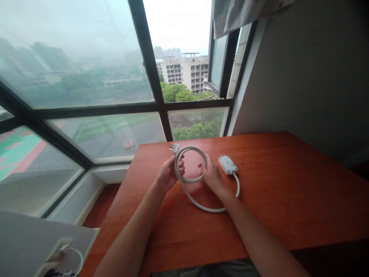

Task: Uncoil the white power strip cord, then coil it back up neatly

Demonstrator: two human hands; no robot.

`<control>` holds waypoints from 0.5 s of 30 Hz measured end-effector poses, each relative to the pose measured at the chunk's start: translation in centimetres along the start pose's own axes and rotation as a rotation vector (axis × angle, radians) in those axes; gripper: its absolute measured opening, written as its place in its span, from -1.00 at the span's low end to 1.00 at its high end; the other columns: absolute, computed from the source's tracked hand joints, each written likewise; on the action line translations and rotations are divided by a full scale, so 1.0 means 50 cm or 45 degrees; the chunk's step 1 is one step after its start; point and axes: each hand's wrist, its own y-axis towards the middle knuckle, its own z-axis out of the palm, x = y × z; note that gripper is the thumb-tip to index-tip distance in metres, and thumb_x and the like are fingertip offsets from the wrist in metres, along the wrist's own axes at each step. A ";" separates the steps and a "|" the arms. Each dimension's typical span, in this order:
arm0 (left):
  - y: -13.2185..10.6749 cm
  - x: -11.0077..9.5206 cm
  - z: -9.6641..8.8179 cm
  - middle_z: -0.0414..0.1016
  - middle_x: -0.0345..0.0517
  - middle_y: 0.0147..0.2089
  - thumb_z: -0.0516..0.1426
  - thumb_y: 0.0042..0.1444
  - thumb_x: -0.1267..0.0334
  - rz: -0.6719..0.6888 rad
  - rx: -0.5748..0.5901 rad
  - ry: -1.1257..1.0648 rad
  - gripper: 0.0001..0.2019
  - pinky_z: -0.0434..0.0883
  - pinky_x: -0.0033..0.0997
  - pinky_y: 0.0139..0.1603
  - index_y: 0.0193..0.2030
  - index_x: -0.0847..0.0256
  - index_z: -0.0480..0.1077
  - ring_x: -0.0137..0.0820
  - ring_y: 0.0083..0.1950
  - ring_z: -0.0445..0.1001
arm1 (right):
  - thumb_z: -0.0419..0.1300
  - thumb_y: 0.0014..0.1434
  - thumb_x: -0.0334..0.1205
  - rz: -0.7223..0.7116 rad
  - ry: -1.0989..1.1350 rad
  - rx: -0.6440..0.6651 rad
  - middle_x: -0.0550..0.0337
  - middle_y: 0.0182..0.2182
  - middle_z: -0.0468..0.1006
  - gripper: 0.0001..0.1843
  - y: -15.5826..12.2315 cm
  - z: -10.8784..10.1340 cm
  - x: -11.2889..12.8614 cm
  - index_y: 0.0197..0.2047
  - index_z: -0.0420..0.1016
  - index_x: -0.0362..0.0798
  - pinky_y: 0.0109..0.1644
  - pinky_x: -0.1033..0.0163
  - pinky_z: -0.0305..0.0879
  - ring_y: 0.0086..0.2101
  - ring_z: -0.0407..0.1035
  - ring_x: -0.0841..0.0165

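Note:
A pale grey cable (209,210), partly wound into a round coil, is held up over the table between my two hands. My left hand (170,172) closes round the coil's left side, and the cable's plug (174,148) sticks up above its thumb. On the coil's right side my right hand (211,173) grips the cable with its fingers curled in. One loose loop hangs down and runs behind my right forearm to a flat white box (228,164), which lies on the table to the right of my right hand.
The reddish-brown wooden table (288,184) spreads out under my hands. Dark-framed windows (100,111) stand behind and to the left, with one pane swung open (220,61). A wall socket (59,254) with a white plug and cord sits at the lower left.

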 end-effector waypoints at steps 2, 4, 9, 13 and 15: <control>-0.001 -0.003 -0.001 0.26 -0.20 -0.50 0.03 0.26 0.22 -0.018 -0.005 -0.002 -0.77 0.28 -0.58 -0.53 -0.17 0.36 0.40 -0.54 -0.55 0.27 | -0.06 0.20 -0.35 -0.027 0.009 0.020 0.14 -0.34 0.61 -0.60 0.000 -0.002 -0.001 0.10 0.30 -0.10 -0.38 0.33 0.32 -0.47 0.46 0.36; -0.003 -0.006 -0.002 0.27 -0.19 -0.50 0.03 0.27 0.21 -0.041 -0.013 0.012 -0.76 0.30 -0.58 -0.53 -0.17 0.36 0.41 -0.54 -0.55 0.28 | -0.05 0.19 -0.37 -0.078 0.003 0.040 0.15 -0.32 0.61 -0.59 0.000 -0.003 -0.003 0.10 0.31 -0.08 -0.31 0.32 0.34 -0.40 0.48 0.35; -0.007 -0.010 -0.002 0.19 -0.25 -0.55 0.03 0.28 0.18 -0.103 0.008 0.042 -0.74 0.22 -0.61 -0.59 -0.21 0.35 0.41 -0.58 -0.61 0.19 | -0.05 0.19 -0.35 -0.123 -0.055 0.065 0.11 -0.32 0.60 -0.53 0.003 -0.003 -0.010 0.17 0.28 -0.11 -0.23 0.27 0.34 -0.32 0.48 0.28; -0.006 -0.012 -0.001 0.06 -0.33 -0.58 0.00 0.29 0.19 -0.153 0.056 -0.025 -0.74 0.14 -0.64 -0.61 -0.23 0.36 0.40 -0.62 -0.64 0.09 | -0.06 0.21 -0.30 -0.077 -0.152 0.075 0.10 -0.39 0.57 -0.52 0.005 -0.009 -0.012 0.19 0.28 -0.13 -0.34 0.27 0.28 -0.44 0.43 0.27; -0.005 -0.013 -0.003 0.04 -0.33 -0.59 -0.02 0.31 0.20 -0.175 0.063 -0.044 -0.73 0.13 -0.64 -0.61 -0.25 0.36 0.39 -0.62 -0.64 0.09 | -0.07 0.24 -0.27 -0.090 -0.157 0.079 0.11 -0.40 0.57 -0.53 0.005 -0.013 -0.011 0.19 0.29 -0.12 -0.35 0.27 0.27 -0.45 0.43 0.27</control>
